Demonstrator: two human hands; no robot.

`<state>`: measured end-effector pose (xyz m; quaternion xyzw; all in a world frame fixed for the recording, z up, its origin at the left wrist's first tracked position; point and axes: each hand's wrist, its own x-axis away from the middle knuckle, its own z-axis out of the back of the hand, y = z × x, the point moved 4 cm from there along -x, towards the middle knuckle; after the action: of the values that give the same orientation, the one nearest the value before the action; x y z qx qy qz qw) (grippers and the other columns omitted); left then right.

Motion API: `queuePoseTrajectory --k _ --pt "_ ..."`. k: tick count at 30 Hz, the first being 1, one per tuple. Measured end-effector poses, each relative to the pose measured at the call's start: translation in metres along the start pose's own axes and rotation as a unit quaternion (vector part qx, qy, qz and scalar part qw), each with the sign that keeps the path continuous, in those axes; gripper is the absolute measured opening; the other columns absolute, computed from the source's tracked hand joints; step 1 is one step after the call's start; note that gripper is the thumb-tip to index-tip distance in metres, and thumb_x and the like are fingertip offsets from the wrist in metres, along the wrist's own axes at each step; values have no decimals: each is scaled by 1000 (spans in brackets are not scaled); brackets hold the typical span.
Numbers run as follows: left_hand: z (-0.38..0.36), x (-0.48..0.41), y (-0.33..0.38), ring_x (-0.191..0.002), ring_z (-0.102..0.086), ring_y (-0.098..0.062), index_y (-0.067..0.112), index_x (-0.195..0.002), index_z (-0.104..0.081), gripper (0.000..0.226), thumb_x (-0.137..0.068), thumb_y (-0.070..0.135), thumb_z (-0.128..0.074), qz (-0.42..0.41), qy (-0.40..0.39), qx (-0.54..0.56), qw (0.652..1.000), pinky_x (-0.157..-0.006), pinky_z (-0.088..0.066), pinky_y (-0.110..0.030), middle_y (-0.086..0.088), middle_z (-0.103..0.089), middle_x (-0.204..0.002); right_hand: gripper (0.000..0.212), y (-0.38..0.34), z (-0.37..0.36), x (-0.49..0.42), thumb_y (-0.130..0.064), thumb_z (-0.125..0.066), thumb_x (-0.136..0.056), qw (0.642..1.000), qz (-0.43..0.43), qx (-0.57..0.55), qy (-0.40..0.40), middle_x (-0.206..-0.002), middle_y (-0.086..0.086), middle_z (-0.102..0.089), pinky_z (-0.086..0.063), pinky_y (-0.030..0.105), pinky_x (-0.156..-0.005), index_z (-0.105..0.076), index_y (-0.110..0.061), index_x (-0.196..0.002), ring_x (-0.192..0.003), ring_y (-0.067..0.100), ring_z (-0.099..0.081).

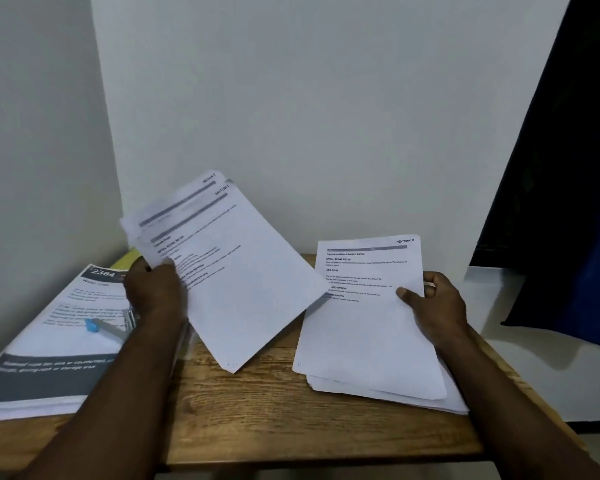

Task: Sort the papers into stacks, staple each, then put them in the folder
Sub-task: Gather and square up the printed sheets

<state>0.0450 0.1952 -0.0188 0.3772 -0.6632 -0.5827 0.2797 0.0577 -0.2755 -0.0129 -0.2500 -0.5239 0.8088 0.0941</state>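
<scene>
My left hand (155,289) grips a fanned bundle of printed sheets (236,271) by its left edge, lifted and tilted above the wooden table (257,410). My right hand (433,303) holds the top sheet (364,327) of a loose paper stack (388,393) by its right edge, thumb on the page. That stack lies on the right side of the table. A stapler (110,327) with a blue end rests on the left pile, partly hidden by my left forearm. A yellow edge (129,258), perhaps the folder, shows behind my left hand.
A thick pile of papers with a dark-banded cover sheet marked 2384 (56,341) lies at the table's left. White walls stand behind and to the left. A dark blue curtain (568,237) hangs at the right, over a white floor.
</scene>
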Motion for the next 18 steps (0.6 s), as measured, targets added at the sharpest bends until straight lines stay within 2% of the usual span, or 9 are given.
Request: queuePoseTrajectory --k 4,6,8,10,11,12,14,16,18 --pt "5 -8 17 -94 -72 -24 18 -107 -77 21 -90 16 -65 5 17 68 998 -86 -58 -36 2 -75 -103 39 -22 0 5 -17 -85 -87 1000 20 8 -6 -107 -2 -73 -43 15 -65 -66 -17 -121 -89 15 -67" --pt "10 -16 27 -86 -71 -26 21 -89 -75 17 -87 11 -62 14 13 109 994 -75 -56 -35 4 -74 -91 38 -34 -3 8 -17 -85 -86 1000 21 4 -12 -107 -3 -72 -45 19 -68 -66 -17 -120 -92 17 -67" --pt "14 -21 33 -82 -67 -24 21 -77 -70 21 -89 6 -62 25 -18 83 996 -69 -55 -35 3 -71 -84 42 -44 -14 13 -15 -86 -85 999 11 -6 -42 -110 -1 -72 -49 25 -71 -65 -16 -121 -95 19 -68" --pt "18 -22 35 -86 -62 -23 20 -82 -64 24 -97 2 -64 40 -78 19 996 -66 -51 -32 -7 -68 -90 43 -52 -33 23 -14 -88 -83 997 -1 -15 -79 -114 2 -72 -52 28 -75 -63 -18 -118 -96 20 -68" --pt "19 -22 33 -86 -62 -24 16 -90 -65 17 -99 2 -65 47 -112 3 993 -66 -51 -32 -12 -69 -96 43 -55 -46 30 -16 -89 -82 995 -3 -9 -96 -114 2 -71 -52 29 -75 -62 -19 -115 -95 20 -68" --pt "21 -20 32 -83 -63 -25 13 -101 -67 12 -100 2 -66 52 -137 -10 989 -69 -53 -33 -14 -69 -99 41 -58 -58 38 -17 -89 -82 994 -4 -2 -111 -113 1 -71 -51 27 -72 -62 -20 -114 -94 19 -67" --pt "30 -19 27 -83 -66 -29 14 -117 -69 21 -101 1 -66 46 -163 -39 985 -79 -57 -39 -13 -69 -102 38 -65 -82 57 -21 -87 -83 992 8 29 -124 -109 -1 -69 -45 23 -65 -63 -19 -112 -92 17 -64" --pt "39 -15 24 -91 -69 -32 15 -118 -69 22 -100 2 -66 46 -185 -58 980 -88 -58 -46 -15 -72 -107 35 -69 -102 71 -22 -87 -84 990 17 53 -129 -108 -1 -68 -43 20 -62 -61 -20 -109 -91 17 -63" --pt "49 -15 23 -94 -71 -33 16 -111 -71 18 -100 2 -66 36 -210 -84 973 -89 -60 -46 -15 -75 -107 36 -72 -116 81 -25 -86 -84 986 24 78 -147 -110 0 -69 -44 22 -63 -59 -20 -108 -92 18 -64"
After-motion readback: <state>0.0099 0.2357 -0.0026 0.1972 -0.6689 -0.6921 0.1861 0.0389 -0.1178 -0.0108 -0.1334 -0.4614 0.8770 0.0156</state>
